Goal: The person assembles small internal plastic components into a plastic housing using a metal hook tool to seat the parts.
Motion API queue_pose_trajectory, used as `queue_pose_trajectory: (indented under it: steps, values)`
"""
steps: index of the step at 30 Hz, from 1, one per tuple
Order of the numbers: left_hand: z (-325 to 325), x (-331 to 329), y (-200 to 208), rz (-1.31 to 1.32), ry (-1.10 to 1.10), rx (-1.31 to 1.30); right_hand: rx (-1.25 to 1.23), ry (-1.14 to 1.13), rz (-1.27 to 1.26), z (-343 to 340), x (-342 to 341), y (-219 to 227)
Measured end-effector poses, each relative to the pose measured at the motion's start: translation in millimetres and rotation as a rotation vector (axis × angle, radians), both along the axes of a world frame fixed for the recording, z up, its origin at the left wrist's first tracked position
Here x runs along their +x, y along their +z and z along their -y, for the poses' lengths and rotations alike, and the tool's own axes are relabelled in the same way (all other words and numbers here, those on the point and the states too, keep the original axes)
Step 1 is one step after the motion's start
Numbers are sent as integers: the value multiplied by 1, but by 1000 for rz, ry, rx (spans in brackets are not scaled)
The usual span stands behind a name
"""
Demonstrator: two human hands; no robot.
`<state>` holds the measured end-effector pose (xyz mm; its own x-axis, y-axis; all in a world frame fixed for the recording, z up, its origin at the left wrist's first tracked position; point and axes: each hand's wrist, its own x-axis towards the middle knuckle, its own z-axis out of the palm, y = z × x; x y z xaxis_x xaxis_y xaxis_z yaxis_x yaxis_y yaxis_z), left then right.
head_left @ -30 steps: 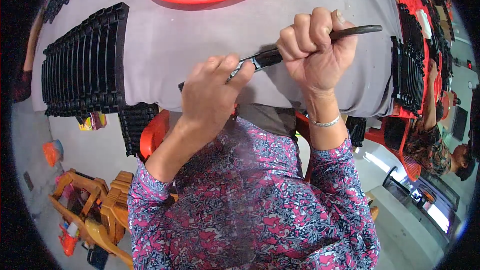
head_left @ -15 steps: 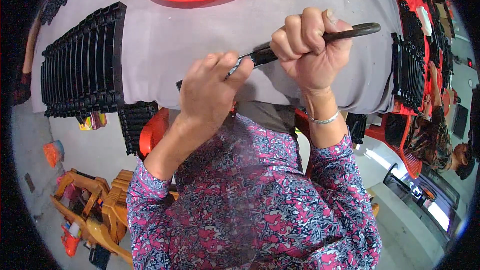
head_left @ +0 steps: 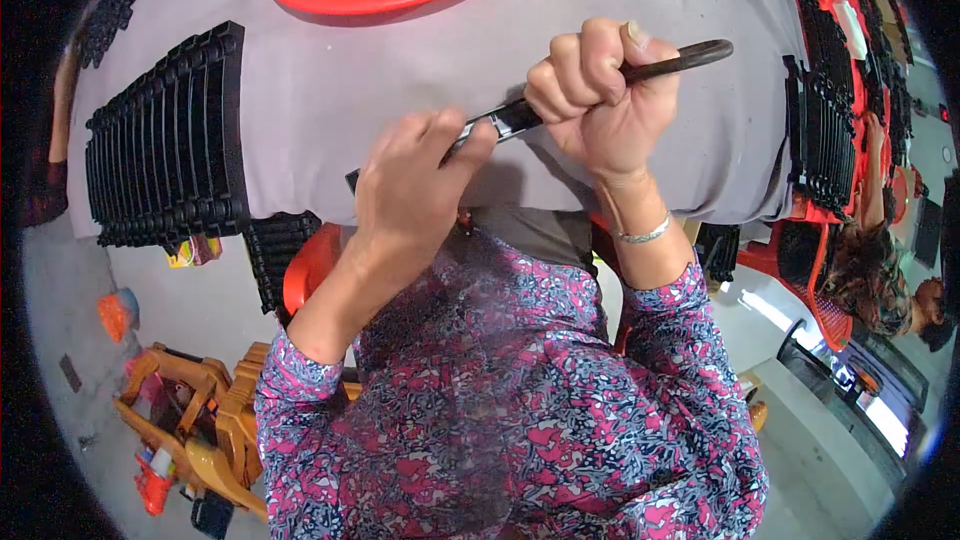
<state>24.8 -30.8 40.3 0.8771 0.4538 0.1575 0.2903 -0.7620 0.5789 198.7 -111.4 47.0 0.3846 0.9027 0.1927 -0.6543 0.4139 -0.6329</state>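
Note:
Above the grey-covered table (head_left: 320,90), both my hands are closed. In the fist of my right hand (head_left: 610,90) is a dark, rounded handle (head_left: 700,56) that sticks out to the right. My left hand (head_left: 410,175) has its fingers around a long black strip (head_left: 517,118), slanting up to the right. A shiny patch shows on the strip beside the left fingertips, and its left end pokes out past that hand. The right fist hides where strip and handle meet; I cannot tell whether they are one piece.
A red tray (head_left: 400,8) of loose black parts and some yellow pieces stands at the far side. Rows of black strips (head_left: 165,135) lie at the left, more black strips (head_left: 828,135) at the right edge. Another person (head_left: 870,260) is at the far right. Wooden furniture (head_left: 210,440) stands lower left.
My right hand and the dark handle sit slightly farther left in the picture. My left hand is a little blurred now and keeps its hold on the strip. The view has shifted slightly.

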Motion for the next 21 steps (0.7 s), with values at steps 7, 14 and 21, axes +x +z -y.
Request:
queue_pose_trajectory:
  steps: [7, 14, 21]
  values:
    - [0, -1, -14, 42, 40, 91, -4, -22, -92, 3, 6, 5]
    - [-4, -2, -18, 106, 7, 74, 12, 27, -111, 1, 5, 3]
    - [-7, -2, -20, 175, -95, 252, 47, 64, -93, -2, 8, -3]
